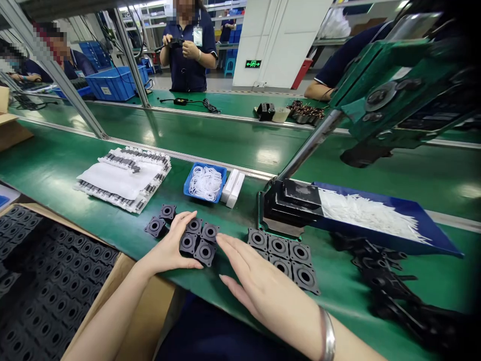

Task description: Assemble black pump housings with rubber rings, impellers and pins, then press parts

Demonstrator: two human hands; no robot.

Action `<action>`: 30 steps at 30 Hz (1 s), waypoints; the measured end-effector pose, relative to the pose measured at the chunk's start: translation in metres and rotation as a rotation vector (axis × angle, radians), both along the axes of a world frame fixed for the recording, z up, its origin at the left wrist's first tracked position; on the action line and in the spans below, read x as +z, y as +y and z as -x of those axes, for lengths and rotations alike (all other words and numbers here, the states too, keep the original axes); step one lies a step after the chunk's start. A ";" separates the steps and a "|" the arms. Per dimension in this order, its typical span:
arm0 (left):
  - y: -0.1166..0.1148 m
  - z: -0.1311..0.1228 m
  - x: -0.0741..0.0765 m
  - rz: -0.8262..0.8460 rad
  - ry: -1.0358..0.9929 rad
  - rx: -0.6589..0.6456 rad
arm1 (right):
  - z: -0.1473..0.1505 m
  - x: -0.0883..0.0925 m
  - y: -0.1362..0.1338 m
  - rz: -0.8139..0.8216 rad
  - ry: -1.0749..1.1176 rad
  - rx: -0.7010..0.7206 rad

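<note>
Several black square parts, each with a round hole and corner tabs, form a tight block (195,241) on the green bench. My left hand (171,245) wraps round this block, thumb along its near side and fingers over the far side. Flat and stretched out, my right hand (259,276) has its fingertips at the block's right edge and holds nothing. Left of the block are two more such parts (155,227), partly behind my left hand. Another group of these parts (278,246) lies beyond my right hand, which hides some of it.
A green press (376,95) stands at right, beside a blue tray (443,240) of white strips. Dark parts (383,281) lie before it. A blue bin (206,183) holds white rings. Stacked parts (124,178) lie left; a carton (120,273) holds black parts. Co-workers sit and stand opposite.
</note>
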State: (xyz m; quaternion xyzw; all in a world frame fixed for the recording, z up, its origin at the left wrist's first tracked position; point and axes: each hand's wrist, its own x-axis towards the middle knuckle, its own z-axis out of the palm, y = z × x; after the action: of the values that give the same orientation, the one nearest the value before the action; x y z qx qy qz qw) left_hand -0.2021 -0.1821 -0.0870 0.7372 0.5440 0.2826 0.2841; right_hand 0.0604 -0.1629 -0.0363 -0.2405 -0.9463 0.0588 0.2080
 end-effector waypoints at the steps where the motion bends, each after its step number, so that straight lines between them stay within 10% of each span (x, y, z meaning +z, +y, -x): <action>1: 0.001 -0.001 0.004 -0.010 0.047 -0.025 | -0.003 -0.002 -0.007 0.003 0.030 -0.012; 15: 0.040 -0.049 0.020 -0.181 0.288 -0.302 | -0.063 -0.024 -0.040 0.047 0.240 -0.050; 30: -0.012 -0.026 0.009 -0.381 0.400 -0.032 | -0.063 -0.044 -0.055 0.140 0.337 0.009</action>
State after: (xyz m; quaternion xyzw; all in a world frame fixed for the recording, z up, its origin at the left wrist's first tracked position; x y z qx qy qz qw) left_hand -0.1765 -0.1942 -0.0778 0.8269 0.5147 0.2242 0.0318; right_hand 0.1229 -0.2175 -0.0807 -0.2370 -0.8927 0.1648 0.3462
